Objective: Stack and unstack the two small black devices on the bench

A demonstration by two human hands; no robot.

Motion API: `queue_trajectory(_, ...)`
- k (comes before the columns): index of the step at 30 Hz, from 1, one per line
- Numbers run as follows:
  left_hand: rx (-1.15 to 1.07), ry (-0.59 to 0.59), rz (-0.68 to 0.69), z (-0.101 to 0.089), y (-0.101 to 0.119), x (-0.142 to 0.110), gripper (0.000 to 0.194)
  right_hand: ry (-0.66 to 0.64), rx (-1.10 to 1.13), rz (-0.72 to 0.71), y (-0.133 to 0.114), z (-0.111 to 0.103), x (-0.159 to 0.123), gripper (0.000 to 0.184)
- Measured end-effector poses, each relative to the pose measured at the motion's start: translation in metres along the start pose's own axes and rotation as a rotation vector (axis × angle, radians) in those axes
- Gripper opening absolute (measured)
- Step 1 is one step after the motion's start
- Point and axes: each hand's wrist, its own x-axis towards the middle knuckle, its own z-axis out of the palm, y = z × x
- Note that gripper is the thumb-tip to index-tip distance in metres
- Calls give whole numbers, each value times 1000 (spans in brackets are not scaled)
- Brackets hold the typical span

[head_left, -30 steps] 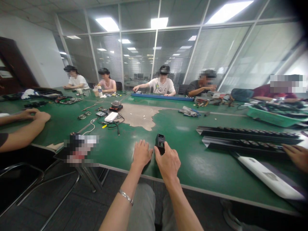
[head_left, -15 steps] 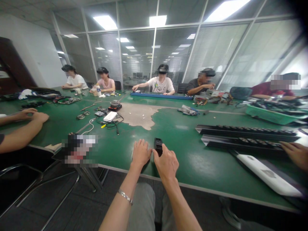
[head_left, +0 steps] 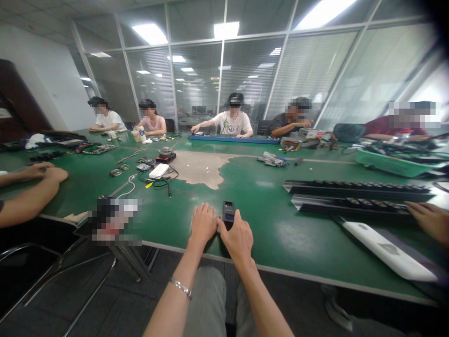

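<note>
Right hand (head_left: 240, 235) nearer the outstretched left hand (head_left: 202, 224) than a second ago, pinching a black box (head_left: 229, 211)

The green table (head_left: 268, 229) carries a black device (head_left: 228, 209), two rails (head_left: 324, 205) and a basket (head_left: 386, 165).

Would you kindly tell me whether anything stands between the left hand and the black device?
Only the right hand partly does: its thumb lies between the left hand and the near end of the black device. Nothing else visible stands there.
</note>
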Motion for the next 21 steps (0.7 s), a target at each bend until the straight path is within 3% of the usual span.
queue_trajectory(12,26,9,0,0,2,0,40,-49,-37,40,1,-7,5,64)
queue_trajectory(21,24,19,13,2,3,0,40,20,28,1,10,-2,-3,85)
